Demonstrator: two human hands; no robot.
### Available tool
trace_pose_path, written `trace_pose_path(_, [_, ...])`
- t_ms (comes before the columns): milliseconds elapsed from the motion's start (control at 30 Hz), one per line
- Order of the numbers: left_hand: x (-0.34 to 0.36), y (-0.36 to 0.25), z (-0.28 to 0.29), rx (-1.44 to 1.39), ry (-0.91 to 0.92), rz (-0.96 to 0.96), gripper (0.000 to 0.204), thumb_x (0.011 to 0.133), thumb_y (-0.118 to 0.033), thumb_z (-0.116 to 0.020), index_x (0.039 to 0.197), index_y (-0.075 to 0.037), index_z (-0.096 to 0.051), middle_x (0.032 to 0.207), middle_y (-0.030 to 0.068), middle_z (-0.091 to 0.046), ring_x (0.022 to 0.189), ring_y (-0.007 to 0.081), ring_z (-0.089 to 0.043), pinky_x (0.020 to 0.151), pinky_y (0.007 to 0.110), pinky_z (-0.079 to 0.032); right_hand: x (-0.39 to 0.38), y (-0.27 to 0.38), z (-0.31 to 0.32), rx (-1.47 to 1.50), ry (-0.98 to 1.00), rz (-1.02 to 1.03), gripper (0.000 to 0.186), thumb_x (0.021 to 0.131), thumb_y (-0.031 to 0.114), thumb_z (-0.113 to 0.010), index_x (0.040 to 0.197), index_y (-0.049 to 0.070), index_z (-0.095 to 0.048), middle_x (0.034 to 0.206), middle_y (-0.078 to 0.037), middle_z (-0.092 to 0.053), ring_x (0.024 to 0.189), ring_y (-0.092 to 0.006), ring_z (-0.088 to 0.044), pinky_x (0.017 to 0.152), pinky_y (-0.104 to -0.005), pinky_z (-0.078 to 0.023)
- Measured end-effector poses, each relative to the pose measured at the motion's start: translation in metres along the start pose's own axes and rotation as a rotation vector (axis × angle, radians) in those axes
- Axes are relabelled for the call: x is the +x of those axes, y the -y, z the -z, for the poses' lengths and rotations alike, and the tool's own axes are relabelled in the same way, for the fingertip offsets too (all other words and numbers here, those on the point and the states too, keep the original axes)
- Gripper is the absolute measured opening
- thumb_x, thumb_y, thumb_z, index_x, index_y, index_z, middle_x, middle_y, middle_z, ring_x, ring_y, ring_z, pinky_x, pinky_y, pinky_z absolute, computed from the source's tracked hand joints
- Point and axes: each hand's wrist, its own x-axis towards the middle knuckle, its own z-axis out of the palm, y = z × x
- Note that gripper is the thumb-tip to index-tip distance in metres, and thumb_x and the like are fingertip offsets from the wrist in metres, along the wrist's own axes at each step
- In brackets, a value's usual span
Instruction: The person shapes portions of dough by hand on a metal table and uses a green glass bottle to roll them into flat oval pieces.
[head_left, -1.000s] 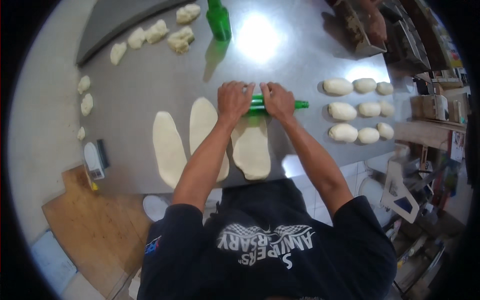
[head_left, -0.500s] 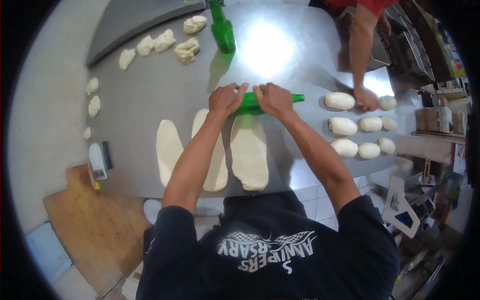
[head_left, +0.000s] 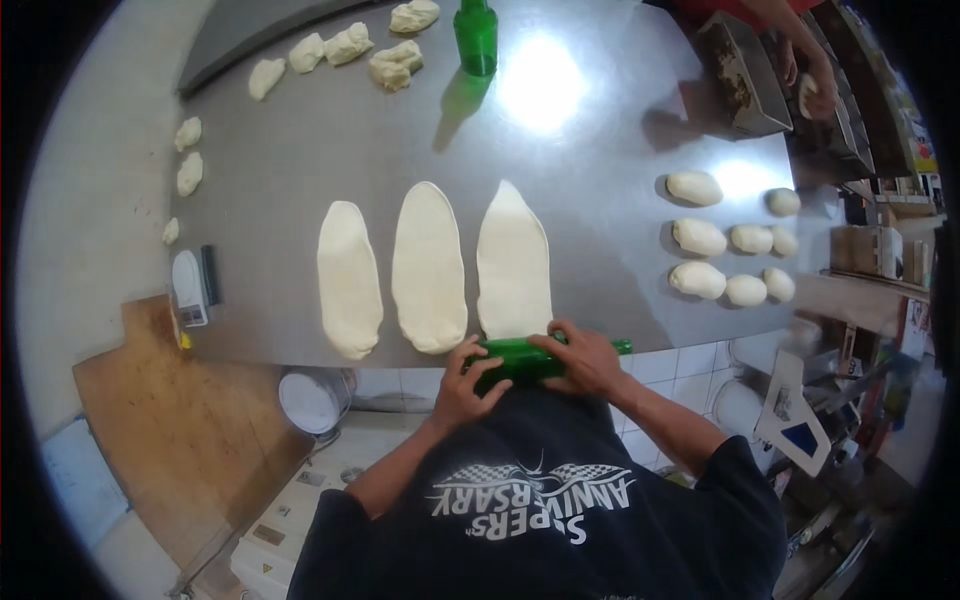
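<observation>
Three long, flat dough sheets lie side by side on the metal table: a left one, a middle one and a right one with a pointed far end. A green glass bottle lies sideways across the near end of the right sheet, at the table's front edge. My left hand grips the bottle's left part, fingers curved over it. Around its right part, near the neck, my right hand is closed. The bottle and my hands hide the sheet's near end.
Several smooth dough rolls sit at the right. Rough dough lumps and an upright green bottle stand at the back. A small scale is at the left edge. A co-worker's hand holds pale dough beside metal pans.
My hands and the bottle have come from the right sheet's far end to its near end; that far end is now pointed. The co-worker's hand has moved from the rolls to the pans with a dough roll.
</observation>
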Motion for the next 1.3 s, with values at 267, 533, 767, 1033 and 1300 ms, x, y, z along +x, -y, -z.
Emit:
trace_pose_path(267, [0.138, 0.022, 0.006, 0.324, -0.151, -0.036, 0.075, 0.096, -0.030, -0.079, 0.158, -0.001, -0.050, 0.161, 0.0263, -0.045, 0.158, 0.0526, -0.029, 0.129, 0.060, -0.029, 0.123, -0.046, 0.027, -0.324, -0.667, 0.132, 0.057, 0.096, 0.044, -0.075, 0.144, 0.018, -0.061, 0.149, -0.009, -0.060, 0.115, -0.0309, -0.071, 0.108, -0.0466, -0.046])
trace_pose_path(533, [0.307, 0.059, 0.061, 0.520, 0.188, 0.171, 0.095, 0.060, -0.063, -0.096, 0.136, -0.012, -0.072, 0.120, 0.0132, -0.076, 0.116, 0.0330, -0.072, 0.107, 0.045, -0.054, 0.275, -0.066, 0.099, 0.070, -0.668, -0.197, 0.028, 0.107, 0.032, -0.063, 0.112, 0.012, -0.082, 0.097, -0.014, -0.079, 0.093, -0.0343, -0.074, 0.108, -0.0471, -0.046])
trace_pose_path(767, [0.290, 0.083, 0.099, 0.002, -0.121, 0.346, 0.078, 0.071, -0.057, -0.096, 0.127, -0.007, -0.077, 0.112, 0.0123, -0.081, 0.105, 0.0251, -0.077, 0.094, 0.038, -0.060, 0.301, -0.029, 0.172, 0.270, -1.466, 0.117, 0.025, 0.103, 0.009, -0.069, 0.127, 0.002, -0.069, 0.121, -0.014, -0.070, 0.114, -0.0304, -0.065, 0.104, -0.0424, -0.048])
trace_pose_path(1033, [0.106, 0.127, 0.157, -0.877, -0.456, 0.407, 0.055, 0.084, -0.019, -0.089, 0.132, 0.001, -0.070, 0.113, 0.0064, -0.076, 0.098, 0.0178, -0.072, 0.091, 0.035, -0.058, 0.427, 0.018, 0.129, 0.152, -0.620, 0.078, 0.068, 0.093, 0.018, -0.081, 0.154, 0.015, -0.051, 0.155, -0.025, -0.048, 0.141, -0.0462, -0.051, 0.113, -0.0537, -0.048])
trace_pose_path(1300, [-0.082, 0.189, 0.271, -0.734, -0.515, 0.601, 0.062, 0.082, -0.026, -0.092, 0.132, 0.002, -0.069, 0.116, 0.0077, -0.075, 0.103, 0.0206, -0.072, 0.094, 0.036, -0.057, 0.585, 0.039, 0.129, -0.249, -0.566, -0.342, 0.086, 0.093, 0.033, -0.078, 0.168, 0.035, -0.037, 0.170, -0.023, -0.031, 0.148, -0.0478, -0.041, 0.110, -0.0670, -0.050])
